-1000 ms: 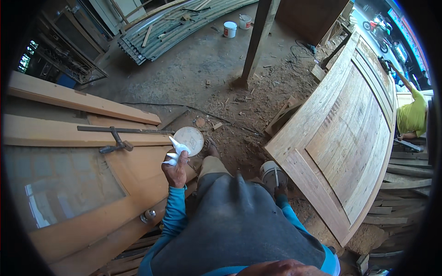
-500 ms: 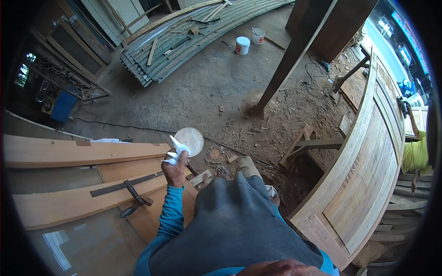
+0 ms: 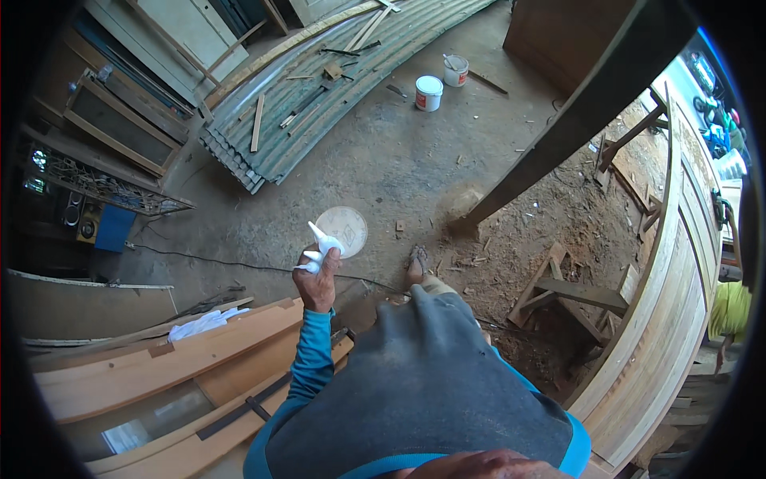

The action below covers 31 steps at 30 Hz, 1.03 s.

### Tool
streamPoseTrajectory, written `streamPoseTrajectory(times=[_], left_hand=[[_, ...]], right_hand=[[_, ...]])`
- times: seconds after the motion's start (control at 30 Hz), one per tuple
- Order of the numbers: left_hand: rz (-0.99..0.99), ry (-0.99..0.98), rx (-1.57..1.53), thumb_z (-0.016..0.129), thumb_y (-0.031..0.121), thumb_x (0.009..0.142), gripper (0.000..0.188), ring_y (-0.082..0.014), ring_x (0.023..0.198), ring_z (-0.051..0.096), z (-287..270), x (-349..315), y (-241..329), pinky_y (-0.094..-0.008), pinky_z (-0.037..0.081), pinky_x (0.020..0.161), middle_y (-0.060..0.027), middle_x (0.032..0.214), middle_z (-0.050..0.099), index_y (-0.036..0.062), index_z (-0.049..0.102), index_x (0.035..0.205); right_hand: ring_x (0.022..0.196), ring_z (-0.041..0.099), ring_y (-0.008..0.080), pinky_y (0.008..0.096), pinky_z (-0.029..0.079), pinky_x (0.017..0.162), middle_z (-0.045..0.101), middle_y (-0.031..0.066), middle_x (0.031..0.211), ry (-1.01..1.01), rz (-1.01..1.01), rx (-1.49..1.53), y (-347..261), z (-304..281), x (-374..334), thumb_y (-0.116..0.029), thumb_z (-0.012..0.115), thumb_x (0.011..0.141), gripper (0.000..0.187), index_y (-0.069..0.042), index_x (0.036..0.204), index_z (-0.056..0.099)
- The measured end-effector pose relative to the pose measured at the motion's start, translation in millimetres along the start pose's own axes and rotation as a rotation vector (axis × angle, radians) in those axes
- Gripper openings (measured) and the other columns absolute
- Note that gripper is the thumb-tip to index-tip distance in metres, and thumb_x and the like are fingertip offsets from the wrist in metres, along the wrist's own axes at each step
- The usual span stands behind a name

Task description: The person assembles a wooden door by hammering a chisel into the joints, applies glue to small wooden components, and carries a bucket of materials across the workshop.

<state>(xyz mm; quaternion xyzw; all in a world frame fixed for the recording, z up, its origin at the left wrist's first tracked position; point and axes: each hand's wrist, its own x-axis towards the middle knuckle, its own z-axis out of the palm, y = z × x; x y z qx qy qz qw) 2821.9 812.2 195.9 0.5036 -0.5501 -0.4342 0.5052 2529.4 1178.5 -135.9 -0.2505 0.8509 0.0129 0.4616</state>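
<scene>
My left hand [image 3: 317,286] is closed around small white plastic bottles [image 3: 325,240] with pointed nozzles, which look like glue bottles. Their lower parts are hidden in my grip, and I cannot tell how many there are. Beyond the hand, in line with the nozzles, a round whitish lid or bucket top [image 3: 353,225] shows at floor level. A blue sleeve covers my left arm. My right hand is out of view.
Wooden boards [image 3: 175,363] with a dark clamp [image 3: 255,405] lie at the left. A dark post [image 3: 558,120] rises ahead right. Beside it, a wooden door panel [image 3: 662,311] rests on supports. White buckets [image 3: 428,94], corrugated sheets [image 3: 303,96] and a cable [image 3: 231,262] lie ahead. A person in yellow [image 3: 728,310] is far right.
I have stepped forward: the boards and clamp have slid lower in view, and the post looks nearer. My left hand still grips the white bottles.
</scene>
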Motion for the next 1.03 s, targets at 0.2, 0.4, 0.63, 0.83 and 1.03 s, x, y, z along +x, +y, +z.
streamPoseTrajectory(times=[0.2,0.4,0.63,0.83,1.03], left_hand=[[0.012,0.106,0.018,0.075,0.014,0.093,0.025,-0.0138,0.082,0.067,25.8,127.3,-57.3,-0.0292,0.056,0.069,-0.0084,0.100,0.071,-0.0027,0.069,0.110],[-0.099,-0.022,0.036,0.074,0.024,0.094,0.032,-0.0151,0.076,0.064,98.7,222.9,-48.1,-0.0291,0.050,0.066,-0.0086,0.092,0.070,-0.0038,0.067,0.108],[-0.032,-0.216,-0.028,0.076,0.029,0.093,0.039,-0.0182,0.073,0.064,191.0,364.9,-64.4,-0.0338,0.052,0.066,-0.0107,0.088,0.070,-0.0053,0.065,0.108],[-0.044,-0.245,-0.047,0.079,0.027,0.090,0.039,-0.0176,0.074,0.066,225.1,488.8,-79.2,-0.0328,0.054,0.066,-0.0107,0.091,0.070,-0.0050,0.066,0.108],[-0.120,-0.400,-0.120,0.078,0.013,0.089,0.022,-0.0155,0.079,0.068,299.7,590.2,-97.1,-0.0310,0.054,0.064,-0.0065,0.093,0.070,-0.0010,0.070,0.104]], right_hand=[[0.119,0.062,0.0396,0.0475,0.051,0.099,0.067,0.0218,0.124,-0.080,-0.057,-0.086,-93.5,-89.5,90.1,-0.034,0.066,0.092,0.045,-0.003,0.125,0.066],[0.119,0.062,0.0387,0.0468,0.051,0.099,0.068,0.0211,0.124,0.077,0.091,0.243,-158.1,-200.1,119.7,-0.034,0.067,0.091,0.045,-0.004,0.125,0.066],[0.118,0.063,0.0395,0.0472,0.050,0.101,0.068,0.0221,0.123,0.259,0.149,0.317,-245.5,-232.2,185.0,-0.037,0.065,0.091,0.048,-0.006,0.128,0.065],[0.125,0.060,0.0374,0.0454,0.047,0.107,0.063,0.0199,0.134,0.260,0.240,0.229,-309.2,-192.0,250.2,-0.028,0.058,0.091,0.047,-0.012,0.134,0.065],[0.129,0.056,0.0392,0.0476,0.043,0.112,0.053,0.0225,0.146,-0.080,0.417,0.384,-327.3,-219.9,257.7,-0.050,0.065,0.086,0.069,-0.017,0.146,0.054]])
